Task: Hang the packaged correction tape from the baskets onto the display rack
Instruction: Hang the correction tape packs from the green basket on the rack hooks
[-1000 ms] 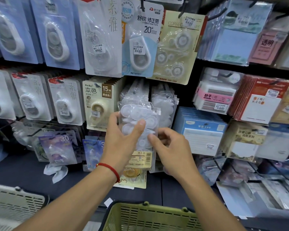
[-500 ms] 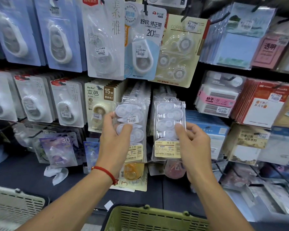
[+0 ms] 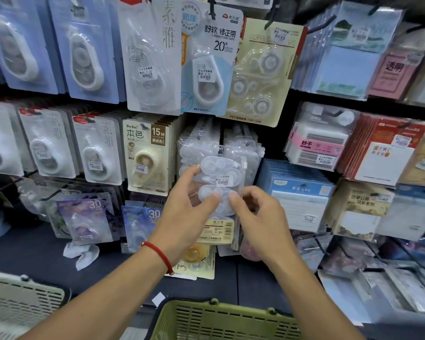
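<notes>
A clear packet of white correction tapes point(image 3: 220, 182) with a cream label at its foot hangs in front of two rows of like packets point(image 3: 196, 141) on the display rack's middle hooks. My left hand point(image 3: 187, 209) grips the packet's left side, thumb across its front. My right hand point(image 3: 253, 217) pinches its lower right edge with curled fingers. The black hook tip point(image 3: 220, 150) shows just above the packet's top; I cannot tell whether the packet sits on it. A green basket point(image 3: 221, 320) stands below my arms.
Carded correction tapes point(image 3: 206, 65) fill the upper and left hooks. Sticky notes and notepads point(image 3: 302, 192) hang to the right. A white basket point(image 3: 17, 300) sits at lower left. A dark shelf point(image 3: 35, 253) runs under the rack, with crumpled white paper point(image 3: 81, 253) on it.
Half a second ago each hand held a separate packet side by side. Now both hands are together on one packet at the middle hook, and my right hand has moved left.
</notes>
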A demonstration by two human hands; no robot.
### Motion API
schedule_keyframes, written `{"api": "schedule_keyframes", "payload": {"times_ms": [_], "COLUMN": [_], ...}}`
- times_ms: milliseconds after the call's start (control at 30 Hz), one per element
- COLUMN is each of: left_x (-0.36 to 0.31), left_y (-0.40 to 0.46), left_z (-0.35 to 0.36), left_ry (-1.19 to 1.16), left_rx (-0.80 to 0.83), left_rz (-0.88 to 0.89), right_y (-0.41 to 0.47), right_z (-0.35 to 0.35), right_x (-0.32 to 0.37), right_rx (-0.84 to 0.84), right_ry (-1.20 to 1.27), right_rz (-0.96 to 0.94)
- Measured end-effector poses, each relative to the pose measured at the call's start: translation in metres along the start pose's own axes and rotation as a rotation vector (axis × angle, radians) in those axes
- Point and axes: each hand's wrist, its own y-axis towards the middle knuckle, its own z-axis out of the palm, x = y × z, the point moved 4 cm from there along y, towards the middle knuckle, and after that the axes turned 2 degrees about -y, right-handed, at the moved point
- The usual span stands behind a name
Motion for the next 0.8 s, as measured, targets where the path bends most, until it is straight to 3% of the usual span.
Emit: {"api": "schedule_keyframes", "payload": {"times_ms": [200, 600, 700, 800], "left_x": [0.008, 0.012, 0.015, 0.017], "left_y": [-0.001, -0.002, 0.001, 0.006], "left_z": [0.006, 0.007, 0.006, 0.001], "left_ry": [0.181, 0.158, 0.234, 0.529], "left_rx": [0.116, 0.125, 0.112, 0.093], "left_rz": [-0.022, 0.058, 0.061, 0.149], "right_y": [0.001, 0.002, 0.003, 0.001], "right_z": [-0.016, -0.025, -0.028, -0.032], "right_x": [-0.007, -0.004, -0.006, -0.004], "right_rx": [-0.198, -0.22, -0.251, -0.313], "right_ry": [0.216, 0.243, 0.092, -0.32], "right_rz": [0.136, 0.177, 0.16, -0.024]}}
